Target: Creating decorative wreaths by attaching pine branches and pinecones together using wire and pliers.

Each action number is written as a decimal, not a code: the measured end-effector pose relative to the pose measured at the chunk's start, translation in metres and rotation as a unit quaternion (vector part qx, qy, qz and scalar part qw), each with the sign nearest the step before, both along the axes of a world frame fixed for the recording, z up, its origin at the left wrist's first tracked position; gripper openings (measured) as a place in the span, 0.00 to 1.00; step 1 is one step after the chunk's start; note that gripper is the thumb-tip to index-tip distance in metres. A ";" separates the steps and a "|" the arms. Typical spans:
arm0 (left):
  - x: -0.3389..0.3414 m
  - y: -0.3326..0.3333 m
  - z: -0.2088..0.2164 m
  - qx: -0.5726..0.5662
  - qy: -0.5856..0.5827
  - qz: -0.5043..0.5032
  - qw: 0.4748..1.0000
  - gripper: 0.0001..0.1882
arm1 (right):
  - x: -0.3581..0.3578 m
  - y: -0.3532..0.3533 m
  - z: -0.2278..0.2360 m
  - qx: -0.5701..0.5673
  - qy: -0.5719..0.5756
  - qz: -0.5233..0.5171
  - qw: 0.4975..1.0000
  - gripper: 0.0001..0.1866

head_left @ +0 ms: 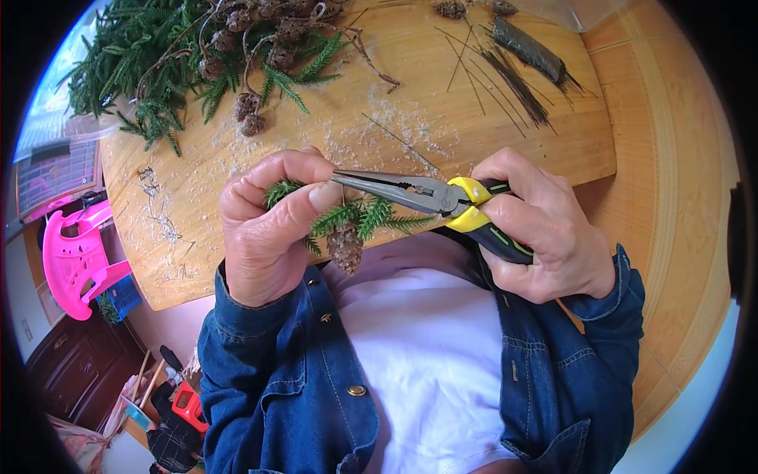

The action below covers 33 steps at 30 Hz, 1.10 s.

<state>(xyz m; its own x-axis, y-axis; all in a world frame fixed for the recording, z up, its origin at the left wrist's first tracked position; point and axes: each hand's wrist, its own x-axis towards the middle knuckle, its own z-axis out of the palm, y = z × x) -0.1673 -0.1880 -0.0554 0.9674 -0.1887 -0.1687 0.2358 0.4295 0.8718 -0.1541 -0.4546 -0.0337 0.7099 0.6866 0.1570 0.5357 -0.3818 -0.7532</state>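
My left hand [276, 213] pinches a small green pine sprig [365, 216] between thumb and fingers. A brown pine cone [345, 246] hangs down from the sprig, just right of my thumb. Wrapped around the handles of long-nose pliers [403, 192] is my right hand [545, 225]. The pliers have grey jaws and yellow and black grips. Their jaws point left, and the tips reach my left thumb and forefinger. Whether the tips grip a wire there is too small to tell.
A heap of green pine sprigs [150, 63] and brown cones [280, 57] covers the far left of the wooden table [332, 130]. Thin dark wires [513, 83] lie at the far right by a wrapped wire bundle [533, 51]. A pink chair [79, 257] stands left of the table.
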 end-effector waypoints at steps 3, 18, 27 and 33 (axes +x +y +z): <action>0.000 -0.001 0.001 -0.001 0.019 0.002 1.000 0.06 | -0.001 0.001 -0.003 -0.001 -0.026 -0.009 1.000 0.15; 0.002 -0.002 0.001 -0.003 0.033 0.007 0.999 0.08 | -0.001 0.003 -0.003 -0.011 -0.043 0.003 0.999 0.14; 0.008 0.003 0.003 0.021 -0.027 -0.032 0.999 0.09 | 0.014 -0.021 0.000 0.084 0.222 0.064 0.969 0.17; 0.008 0.000 0.006 0.093 -0.090 -0.041 0.991 0.10 | 0.019 -0.021 -0.008 0.118 0.303 0.126 0.937 0.21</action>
